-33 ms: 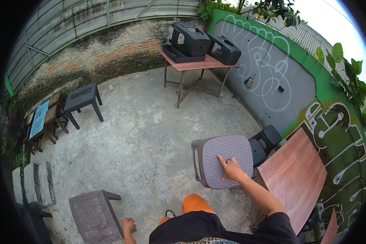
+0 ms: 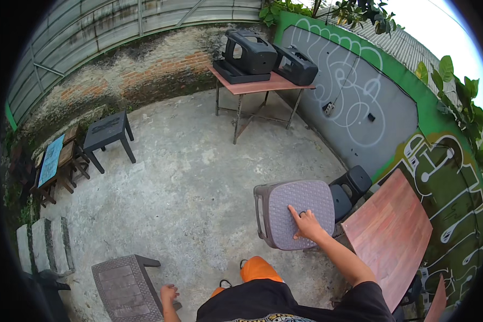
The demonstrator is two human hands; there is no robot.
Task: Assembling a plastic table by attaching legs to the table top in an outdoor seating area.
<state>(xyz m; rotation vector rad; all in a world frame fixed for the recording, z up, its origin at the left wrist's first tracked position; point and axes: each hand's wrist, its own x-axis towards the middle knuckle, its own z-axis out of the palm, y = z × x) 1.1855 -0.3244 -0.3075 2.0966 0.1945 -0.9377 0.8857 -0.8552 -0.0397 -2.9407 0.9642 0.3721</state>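
My right hand [image 2: 307, 224] lies on the top of a grey-brown plastic stool [image 2: 290, 196] with a woven pattern. Its index finger is stretched out and its thumb is spread; a dark ring shows on one finger. The stool stands at my front right, its top facing up and an opening visible in its left side. My left hand [image 2: 169, 294] hangs at my side with loosely bent fingers and nothing in it. Nearest to it is a low brown plastic table [image 2: 124, 284] with a woven-look rim; the view does not show whether they touch.
Black plastic stools [image 2: 354, 185] stand behind the grey-brown one, beside a tilted wooden tabletop [image 2: 392, 231]. A metal-legged table [image 2: 276, 83] at the back bears black plastic furniture [image 2: 249, 53]. At left are a black table [image 2: 104, 134], wooden stools [image 2: 68, 155] and concrete steps [image 2: 45, 244].
Both hands keep nearly the same places, the right still on the stool. A second shoe tip now shows beside my orange shorts; the view has shifted slightly.
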